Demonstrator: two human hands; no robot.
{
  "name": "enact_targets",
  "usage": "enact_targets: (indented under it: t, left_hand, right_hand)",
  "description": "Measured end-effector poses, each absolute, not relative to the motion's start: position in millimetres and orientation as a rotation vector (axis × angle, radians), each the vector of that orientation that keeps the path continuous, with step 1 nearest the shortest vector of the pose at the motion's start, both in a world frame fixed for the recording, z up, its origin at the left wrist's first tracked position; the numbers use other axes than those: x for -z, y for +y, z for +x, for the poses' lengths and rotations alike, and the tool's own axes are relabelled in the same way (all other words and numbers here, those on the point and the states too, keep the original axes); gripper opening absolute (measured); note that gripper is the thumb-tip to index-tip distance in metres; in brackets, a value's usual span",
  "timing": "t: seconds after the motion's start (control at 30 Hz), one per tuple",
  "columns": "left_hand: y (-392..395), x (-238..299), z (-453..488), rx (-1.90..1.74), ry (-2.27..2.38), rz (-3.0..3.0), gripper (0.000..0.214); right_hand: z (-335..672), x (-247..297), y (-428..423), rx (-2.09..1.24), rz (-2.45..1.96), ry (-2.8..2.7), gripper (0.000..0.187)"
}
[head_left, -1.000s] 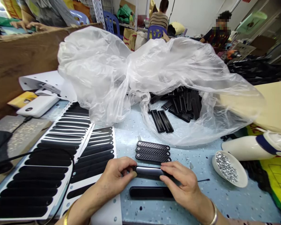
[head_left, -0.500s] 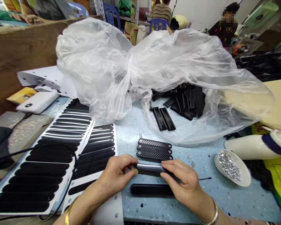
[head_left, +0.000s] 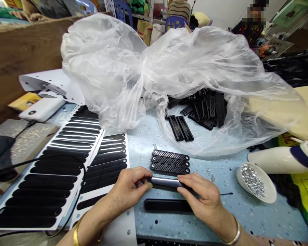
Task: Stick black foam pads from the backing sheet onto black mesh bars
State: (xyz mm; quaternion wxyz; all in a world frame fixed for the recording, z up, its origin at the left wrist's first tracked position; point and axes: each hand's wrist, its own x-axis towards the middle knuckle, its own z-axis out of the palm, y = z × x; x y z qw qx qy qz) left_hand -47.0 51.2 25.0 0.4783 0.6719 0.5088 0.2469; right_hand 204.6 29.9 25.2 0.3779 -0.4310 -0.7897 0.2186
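My left hand (head_left: 133, 184) pinches the left end of a narrow black strip-shaped piece (head_left: 165, 181) with a glossy top between thumb and fingers. At the piece's other end, my right hand (head_left: 202, 194) grips it, covering that end. Just beyond it, several black textured strips (head_left: 170, 161) with small shiny dots at their ends lie side by side. A smooth black strip (head_left: 166, 205) rests on the near side, its right end hidden by my right hand. Past that hand a thin black rod (head_left: 226, 194) sticks out; whether it is held, I cannot tell.
White sheets of black stickers (head_left: 47, 171) lie at left, crossed by a black cable. A large clear plastic bag (head_left: 195, 65) with black parts (head_left: 205, 107) spans the back. At right are a white bowl (head_left: 270, 191) of shiny bits and a white bottle (head_left: 272, 160). Other people are behind.
The view has shifted slightly. Both hands keep nearly the same hold on the strip-shaped piece.
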Motion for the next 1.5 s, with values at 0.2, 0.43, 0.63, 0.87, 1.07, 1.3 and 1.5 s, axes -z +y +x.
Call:
enact_targets:
  t: [0.2,0.43,0.63,0.87,1.07,1.3,1.5]
  left_hand:
    - [50.8,-21.6,-47.7,-0.577,1.257,1.645,0.017]
    - [50.0,-23.6,-47.1,-0.569,1.242,1.630,0.017]
    - [48.4,-22.0,-48.1,-0.564,1.260,1.617,0.017]
    - [49.9,-22.0,-48.3,-0.576,1.245,1.636,0.016]
    - [51.0,-23.6,-47.4,-0.581,1.247,1.646,0.016]
    - [50.8,-26.6,-47.1,-0.559,1.260,1.647,0.015]
    - [51.6,-28.6,-47.1,-0.546,1.257,1.635,0.016]
  right_hand:
    - [204.7,-23.7,29.1,-0.529,-1.111,-2.040,0.022]
    - [203.4,-24.8,29.4,-0.507,-1.137,-2.049,0.018]
    - [202.6,-24.7,29.9,-0.509,-1.148,-2.048,0.017]
    - [203.2,-27.2,28.9,-0.555,-1.157,-2.027,0.020]
    - [203.6,-27.9,28.7,-0.530,-1.133,-2.017,0.020]
    - [202.3,-30.0,30.6,-0.507,-1.136,-2.039,0.019]
    - [201.9,-27.6,29.2,-0.514,-1.154,-2.048,0.017]
